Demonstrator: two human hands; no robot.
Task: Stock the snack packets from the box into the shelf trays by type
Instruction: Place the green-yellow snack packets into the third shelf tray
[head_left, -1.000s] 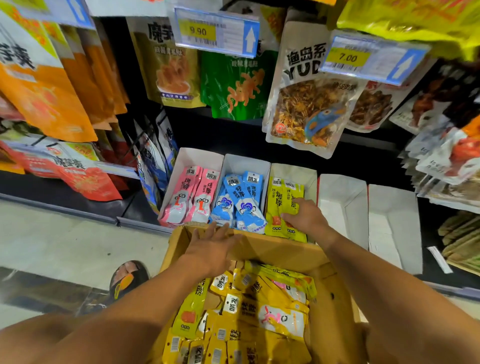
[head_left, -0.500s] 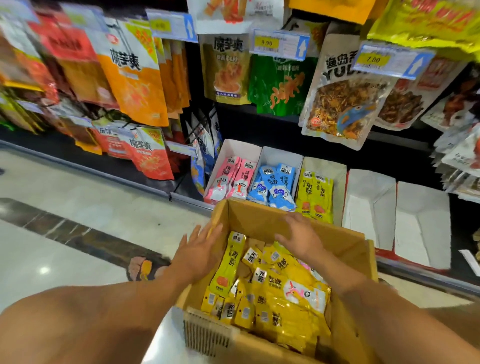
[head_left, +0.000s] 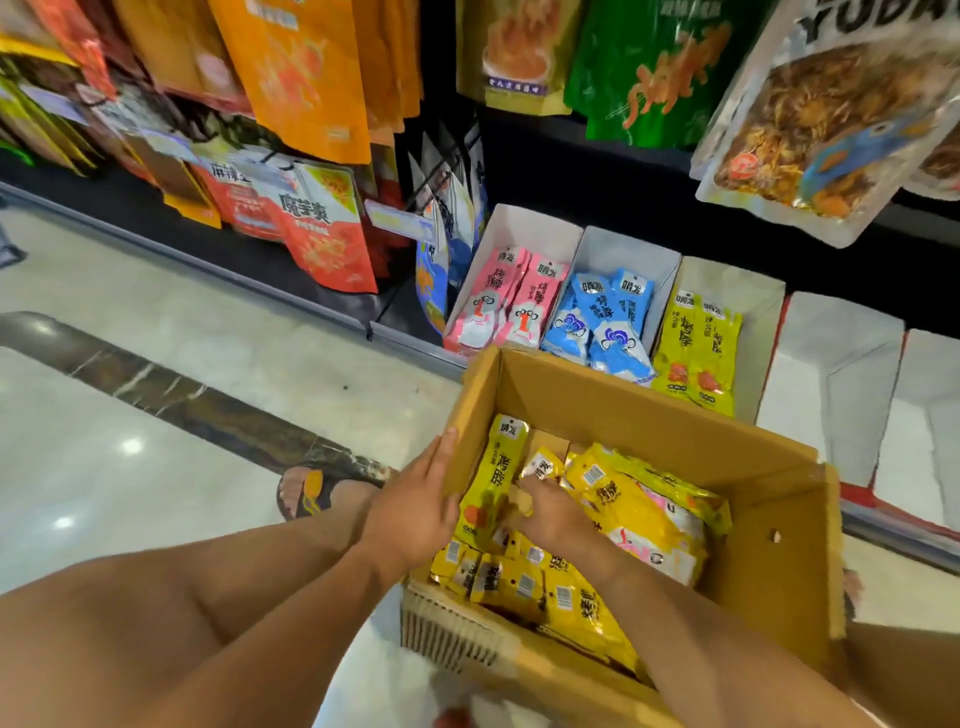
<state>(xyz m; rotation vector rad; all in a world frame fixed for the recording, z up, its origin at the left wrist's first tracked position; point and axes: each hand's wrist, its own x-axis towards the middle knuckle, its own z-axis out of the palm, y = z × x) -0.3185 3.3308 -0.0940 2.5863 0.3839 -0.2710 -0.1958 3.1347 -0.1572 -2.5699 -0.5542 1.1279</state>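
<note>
"Now, hand status?"
"My left hand (head_left: 415, 501) lies flat, fingers straight, against the left wall of the cardboard box (head_left: 623, 410). My right hand (head_left: 545, 514), just beside it, digs into the yellow packets (head_left: 639, 499); grip cannot be told."
"Trays?"
"Beyond both hands, past the box: shelf trays (head_left: 628, 254) side by side, holding pink packets (head_left: 511, 301), blue packets (head_left: 602, 322) and more yellow ones."

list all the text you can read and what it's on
"魔芋爽": red pouch at left.
"YUDA", cut off at the frame edge: hanging fish snack bag.
"烤脖": yellow packet in the box.
Barcodes, shelf tag and small print: too blurred to read.
</note>
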